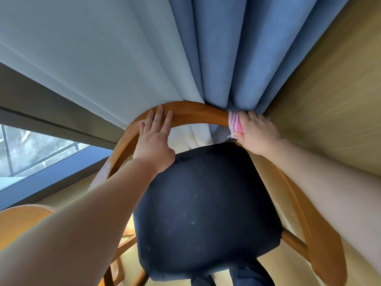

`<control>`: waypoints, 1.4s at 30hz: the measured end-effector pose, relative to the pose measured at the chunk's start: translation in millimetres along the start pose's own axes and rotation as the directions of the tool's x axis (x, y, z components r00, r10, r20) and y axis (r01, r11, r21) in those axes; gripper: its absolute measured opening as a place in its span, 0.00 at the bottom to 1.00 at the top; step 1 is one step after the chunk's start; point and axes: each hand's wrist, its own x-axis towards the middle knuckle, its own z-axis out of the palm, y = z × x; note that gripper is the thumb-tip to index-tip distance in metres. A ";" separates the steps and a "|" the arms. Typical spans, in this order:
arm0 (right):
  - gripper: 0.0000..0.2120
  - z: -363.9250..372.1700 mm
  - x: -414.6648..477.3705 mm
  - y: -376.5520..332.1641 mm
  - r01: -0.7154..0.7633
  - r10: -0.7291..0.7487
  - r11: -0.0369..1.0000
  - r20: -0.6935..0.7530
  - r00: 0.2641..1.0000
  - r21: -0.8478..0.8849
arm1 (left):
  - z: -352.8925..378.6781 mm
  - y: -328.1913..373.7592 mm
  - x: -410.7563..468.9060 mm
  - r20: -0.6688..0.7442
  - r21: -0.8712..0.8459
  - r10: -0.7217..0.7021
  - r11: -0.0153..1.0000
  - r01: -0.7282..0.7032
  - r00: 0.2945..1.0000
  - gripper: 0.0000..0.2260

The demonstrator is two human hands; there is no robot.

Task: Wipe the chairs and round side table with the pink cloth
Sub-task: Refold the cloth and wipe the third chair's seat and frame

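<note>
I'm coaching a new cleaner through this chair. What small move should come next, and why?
Probably slide the right hand and pink cloth leftward along the wooden rail. The cloth is wrapped round the rail's right end, and bare rail stretches from there to the left hand, resting flat on it.

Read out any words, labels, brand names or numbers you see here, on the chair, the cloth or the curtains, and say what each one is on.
No text is readable anywhere in this view.
The pink cloth shows only pale stripes, no lettering.
The wooden chair rail, dark seat cushion, blue curtain and white curtain carry no label, logo or number.
</note>
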 end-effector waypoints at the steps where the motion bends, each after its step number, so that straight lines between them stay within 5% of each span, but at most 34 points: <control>1: 0.24 0.4 -4.8 3.5 -0.013 0.013 1.000 -0.001 1.000 -0.004 | 0.3 0.6 0.1 0.000 0.005 -0.003 1.000 0.003 1.000 0.44; 11: 0.37 9.2 -57.3 28.9 -0.192 0.191 0.979 0.017 0.981 0.063 | 3.7 31.5 0.3 -0.092 -0.033 -0.081 0.996 0.078 0.992 0.37; 17: 0.42 15.2 -83.7 38.6 -0.269 0.268 0.959 0.018 0.963 0.085 | 30.9 93.5 12.1 -0.031 0.005 0.377 0.926 -0.377 0.926 0.35; 20: 0.42 12.1 -78.4 39.5 -0.246 0.250 0.960 -0.020 0.968 0.132 | 37.3 123.8 24.8 0.035 0.005 0.481 0.876 -0.482 0.876 0.35; 25: 0.44 15.4 -66.4 39.5 -0.200 0.208 0.968 -0.039 0.977 0.153 | 43.1 142.1 42.9 0.226 0.065 0.490 0.854 -0.515 0.842 0.37; 32: 0.41 29.0 -79.8 40.4 -0.257 0.263 0.964 -0.132 0.956 0.064 | 46.9 139.6 45.6 0.266 0.126 0.482 0.841 -0.526 0.835 0.41; 42: 0.45 57.6 -200.5 44.2 -0.562 0.571 0.819 -0.069 0.818 0.111 | 50.5 132.4 49.0 0.242 0.110 0.534 0.814 -0.570 0.810 0.46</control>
